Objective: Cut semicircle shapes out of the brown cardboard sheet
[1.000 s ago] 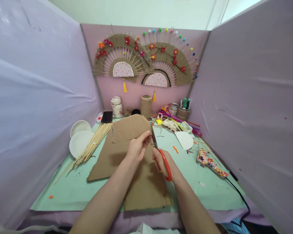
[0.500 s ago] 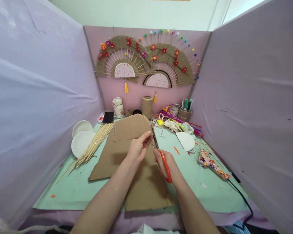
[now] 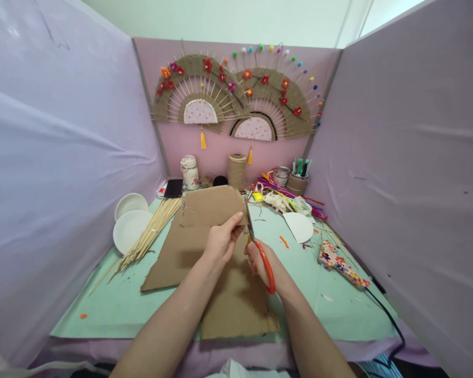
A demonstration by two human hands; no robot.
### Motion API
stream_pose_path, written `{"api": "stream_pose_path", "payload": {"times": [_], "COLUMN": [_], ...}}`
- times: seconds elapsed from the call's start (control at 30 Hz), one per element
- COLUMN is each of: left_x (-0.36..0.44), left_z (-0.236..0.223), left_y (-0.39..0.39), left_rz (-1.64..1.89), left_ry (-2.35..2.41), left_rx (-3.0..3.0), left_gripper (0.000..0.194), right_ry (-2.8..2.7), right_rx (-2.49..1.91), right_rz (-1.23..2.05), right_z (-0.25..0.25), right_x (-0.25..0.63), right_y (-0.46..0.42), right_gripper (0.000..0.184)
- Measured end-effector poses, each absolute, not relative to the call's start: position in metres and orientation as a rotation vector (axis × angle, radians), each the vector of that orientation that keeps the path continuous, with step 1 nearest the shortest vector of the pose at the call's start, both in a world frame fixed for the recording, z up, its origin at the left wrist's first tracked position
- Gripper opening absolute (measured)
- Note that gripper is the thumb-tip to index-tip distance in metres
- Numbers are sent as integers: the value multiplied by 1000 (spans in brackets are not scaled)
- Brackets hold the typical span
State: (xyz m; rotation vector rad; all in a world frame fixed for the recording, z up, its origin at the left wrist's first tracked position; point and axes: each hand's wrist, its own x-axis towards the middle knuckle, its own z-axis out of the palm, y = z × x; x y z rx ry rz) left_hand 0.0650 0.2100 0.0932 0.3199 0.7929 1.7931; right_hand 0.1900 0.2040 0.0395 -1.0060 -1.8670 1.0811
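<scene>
Brown cardboard (image 3: 208,207), held up above larger sheets by the pinching left hand (image 3: 223,241), meets red-handled scissors (image 3: 268,270). The right hand (image 3: 262,261) grips them, apparently keeping the blades against its edge.

From my end, I have both bare forearms, left (image 3: 171,321) and right (image 3: 309,325), reaching forward and converging towards the scissors (image 3: 267,266). My left hand (image 3: 224,239) is just left of them, thumb extended over bent fingers in a pinch. My right hand (image 3: 261,261) grips their handles, fingers curled.
</scene>
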Motion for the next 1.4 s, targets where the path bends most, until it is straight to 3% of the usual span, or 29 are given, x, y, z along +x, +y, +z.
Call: {"api": "stream_pose_path", "payload": {"times": [1.4], "left_x": [57], "left_z": [101], "left_y": [204], "left_rz": [1831], "left_ry": [789], "left_rx": [288], "left_gripper": [29], "right_ry": [-1844], "right_rx": [-1046], "right_rz": [1083], "right_z": [39], "right_x": [187], "right_y": [202], "right_gripper": [56]}}
